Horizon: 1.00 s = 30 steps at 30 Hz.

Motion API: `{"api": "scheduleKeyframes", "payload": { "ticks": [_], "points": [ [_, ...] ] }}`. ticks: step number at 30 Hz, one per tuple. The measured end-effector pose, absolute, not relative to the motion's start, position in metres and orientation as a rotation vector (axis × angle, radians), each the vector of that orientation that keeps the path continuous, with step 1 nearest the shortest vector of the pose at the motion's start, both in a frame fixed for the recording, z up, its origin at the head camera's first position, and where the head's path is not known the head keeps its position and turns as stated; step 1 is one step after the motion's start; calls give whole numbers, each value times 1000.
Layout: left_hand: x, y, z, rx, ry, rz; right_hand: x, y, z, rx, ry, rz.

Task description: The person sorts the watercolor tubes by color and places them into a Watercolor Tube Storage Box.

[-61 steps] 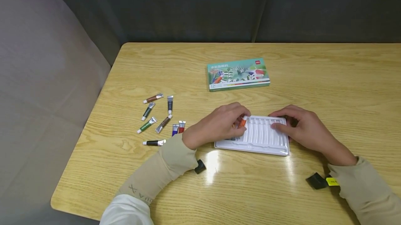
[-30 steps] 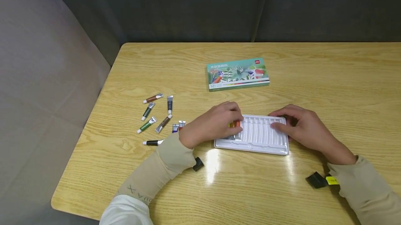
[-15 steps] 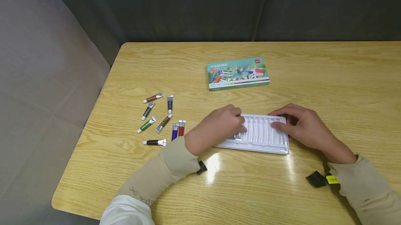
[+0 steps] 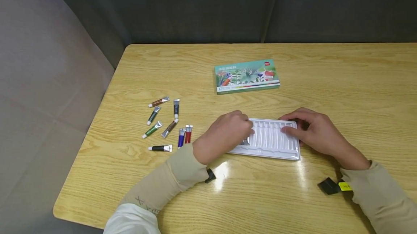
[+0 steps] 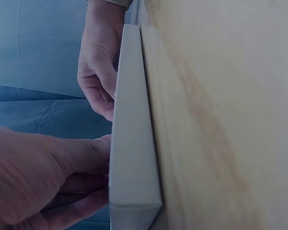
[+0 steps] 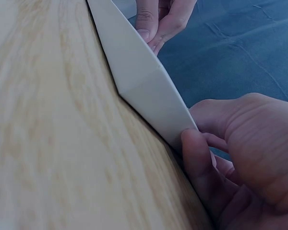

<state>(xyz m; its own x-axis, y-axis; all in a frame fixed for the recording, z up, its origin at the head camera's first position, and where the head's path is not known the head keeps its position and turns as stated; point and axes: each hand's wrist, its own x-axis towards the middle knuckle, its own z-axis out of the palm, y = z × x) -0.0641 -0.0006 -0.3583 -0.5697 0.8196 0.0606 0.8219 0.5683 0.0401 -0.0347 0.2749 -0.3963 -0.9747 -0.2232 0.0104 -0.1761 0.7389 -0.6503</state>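
Table bears everything. Tray lies on it, most slots bare. Box lies beyond tray. Right hand grips tray's right end, thumb over top. Left hand covers tray's left part, fingers bent; whether it pinches anything, cannot tell. Loose tubes, eight seen, lie to left. Tube ends show beside left hand; orange tube, pinched there before, now hidden, probably seated: one more slot filled.

Head view evenly lit, white glare on the table; wrist views dimmer, bluish, softly blurred.
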Motion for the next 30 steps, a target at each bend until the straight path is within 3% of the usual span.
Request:
{"api": "scheduleKeyframes", "payload": {
  "ticks": [30],
  "points": [
    [-66,-3,-358,-1477,-2732,-77,-35,273,-398,-349,2889,-1047]
  ]
}}
